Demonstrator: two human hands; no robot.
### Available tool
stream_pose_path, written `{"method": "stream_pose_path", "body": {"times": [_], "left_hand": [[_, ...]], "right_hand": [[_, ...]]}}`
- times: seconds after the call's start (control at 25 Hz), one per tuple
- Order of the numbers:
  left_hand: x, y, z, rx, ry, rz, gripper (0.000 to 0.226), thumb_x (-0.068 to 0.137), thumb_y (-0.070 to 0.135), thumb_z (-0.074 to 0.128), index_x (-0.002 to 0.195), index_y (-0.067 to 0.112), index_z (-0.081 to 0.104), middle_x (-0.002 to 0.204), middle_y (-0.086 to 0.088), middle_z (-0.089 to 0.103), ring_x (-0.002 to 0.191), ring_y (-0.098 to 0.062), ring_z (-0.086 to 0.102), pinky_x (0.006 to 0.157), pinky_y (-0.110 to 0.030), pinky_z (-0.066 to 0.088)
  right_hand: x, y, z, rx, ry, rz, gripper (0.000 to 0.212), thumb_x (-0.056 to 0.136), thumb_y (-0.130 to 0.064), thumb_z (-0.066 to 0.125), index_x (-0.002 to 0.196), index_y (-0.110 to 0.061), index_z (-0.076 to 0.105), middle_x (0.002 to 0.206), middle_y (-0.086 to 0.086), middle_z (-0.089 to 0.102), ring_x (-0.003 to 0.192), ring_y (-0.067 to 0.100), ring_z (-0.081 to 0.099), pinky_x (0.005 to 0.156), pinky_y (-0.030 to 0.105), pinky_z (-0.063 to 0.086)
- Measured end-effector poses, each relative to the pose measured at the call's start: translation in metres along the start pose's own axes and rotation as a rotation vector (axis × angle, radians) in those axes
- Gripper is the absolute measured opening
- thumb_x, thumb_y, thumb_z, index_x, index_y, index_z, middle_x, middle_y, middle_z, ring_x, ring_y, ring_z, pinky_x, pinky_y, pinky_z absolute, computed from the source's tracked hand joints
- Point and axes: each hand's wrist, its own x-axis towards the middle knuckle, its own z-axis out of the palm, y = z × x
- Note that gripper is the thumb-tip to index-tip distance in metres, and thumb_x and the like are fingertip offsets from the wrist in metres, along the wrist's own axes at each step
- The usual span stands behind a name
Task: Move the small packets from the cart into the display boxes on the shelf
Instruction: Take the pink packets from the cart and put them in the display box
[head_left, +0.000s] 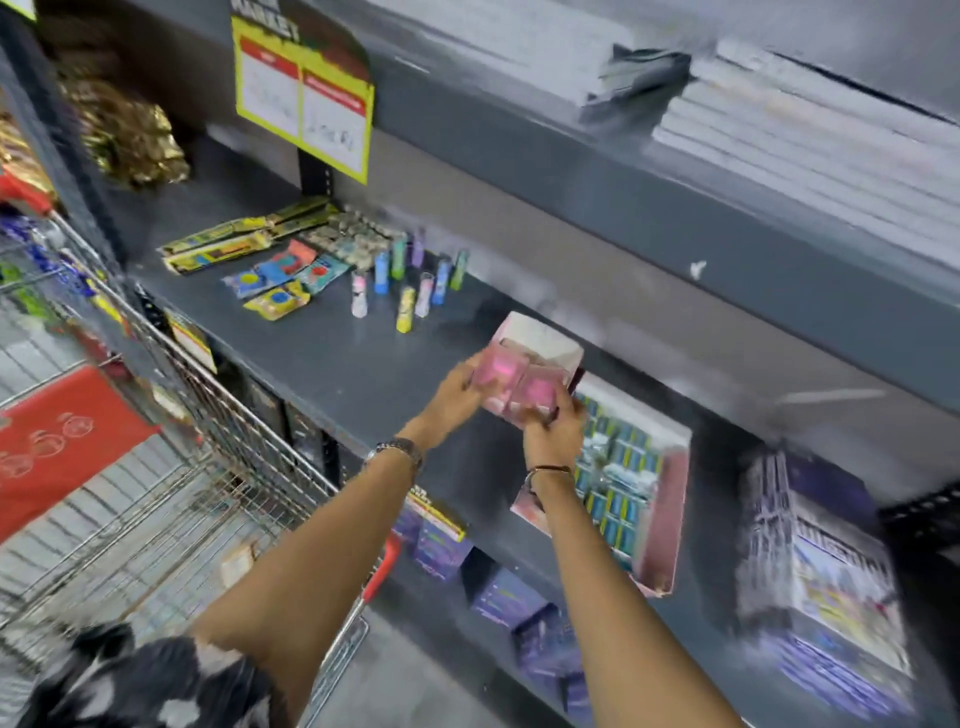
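Both my hands hold a bunch of small pink packets (519, 382) at the front of a small pink display box (545, 338) on the grey shelf (322, 358). My left hand (460, 387) grips the packets' left side, and my right hand (553, 434) grips them from below on the right. Just right of it lies a larger pink display box (670, 499) filled with blue packets. The wire cart (171, 467) stands at the lower left, beside the shelf. The picture is blurred by motion.
Loose small tubes (410, 280) and flat coloured packets (280, 280) lie further left on the shelf. A purple-and-white box (821, 571) sits at the right. A yellow price sign (306, 98) hangs above. White stacks fill the upper shelf. Purple boxes (441, 540) stand on the shelf below.
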Motion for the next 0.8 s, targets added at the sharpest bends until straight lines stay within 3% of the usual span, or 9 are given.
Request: {"method": "stream_pose_path", "body": {"times": [0.08,0.16,0.28,0.36,0.48,0.56,0.68,0.8], "left_hand": [[0.009,-0.008,0.0,0.125,-0.045,-0.013,0.051,0.071,0.05,0.055,0.119,0.033,0.052,0.121,-0.002,0.057,0.113,-0.016,0.053,0.104,-0.042,0.042],[0.02,-0.014,-0.002,0.296,-0.034,-0.041,0.051,0.082,0.044,0.054,0.129,0.025,0.048,0.133,-0.004,0.052,0.121,-0.021,0.049,0.108,-0.039,0.037],[0.039,-0.012,0.002,1.065,-0.009,0.013,0.048,0.097,0.033,0.04,0.141,0.017,0.032,0.148,-0.007,0.036,0.121,-0.03,0.043,0.1,-0.034,0.033],[0.037,0.0,0.002,1.378,0.068,0.138,0.046,0.097,0.029,0.038,0.141,0.018,0.029,0.15,-0.006,0.033,0.113,-0.03,0.045,0.091,-0.037,0.038],[0.025,-0.011,-0.007,1.405,0.088,0.394,0.057,0.076,0.011,0.062,0.13,0.017,0.047,0.133,-0.005,0.056,0.106,-0.025,0.059,0.081,-0.033,0.05],[0.014,-0.028,-0.011,1.452,-0.068,0.52,0.052,0.078,0.02,0.062,0.128,0.015,0.049,0.131,-0.006,0.059,0.119,-0.024,0.056,0.094,-0.036,0.048],[0.018,-0.036,-0.012,1.484,-0.237,0.373,0.052,0.095,0.03,0.038,0.142,0.01,0.027,0.15,-0.011,0.034,0.14,-0.025,0.029,0.115,-0.042,0.022],[0.025,-0.031,-0.012,1.6,-0.299,0.351,0.057,0.096,0.029,0.033,0.145,0.011,0.012,0.156,-0.01,0.018,0.144,-0.023,0.015,0.118,-0.042,0.009]], "right_hand": [[0.004,-0.001,-0.002,-0.201,-0.057,-0.05,0.054,0.08,-0.009,0.053,0.133,-0.009,0.045,0.134,0.021,0.044,0.114,0.036,0.051,0.09,0.035,0.044],[0.007,-0.002,-0.005,-0.467,-0.061,-0.084,0.05,0.087,-0.01,0.054,0.136,-0.013,0.042,0.141,0.015,0.045,0.122,0.037,0.043,0.096,0.042,0.042],[0.013,0.002,-0.012,-0.716,-0.082,-0.124,0.041,0.087,-0.012,0.053,0.128,-0.014,0.051,0.14,0.009,0.049,0.128,0.034,0.037,0.102,0.042,0.036],[0.008,0.004,-0.01,-0.763,-0.051,-0.2,0.036,0.087,-0.013,0.048,0.122,-0.011,0.057,0.139,0.011,0.051,0.127,0.035,0.042,0.101,0.045,0.039],[-0.001,0.004,-0.004,-0.78,-0.076,-0.313,0.051,0.086,-0.024,0.026,0.124,-0.007,0.055,0.138,0.014,0.052,0.13,0.034,0.044,0.105,0.047,0.038],[-0.004,0.007,-0.003,-0.822,-0.215,-0.254,0.051,0.091,-0.024,0.03,0.141,-0.011,0.033,0.153,0.008,0.032,0.143,0.025,0.024,0.118,0.042,0.019],[0.003,0.011,0.001,-0.872,-0.255,-0.218,0.059,0.094,-0.025,0.036,0.147,-0.012,0.014,0.158,0.005,0.014,0.147,0.02,0.009,0.121,0.038,0.004],[0.007,0.007,0.002,-0.908,-0.3,-0.149,0.062,0.095,-0.03,0.034,0.148,-0.013,0.008,0.159,0.004,0.007,0.147,0.019,0.004,0.121,0.038,0.002]]}}
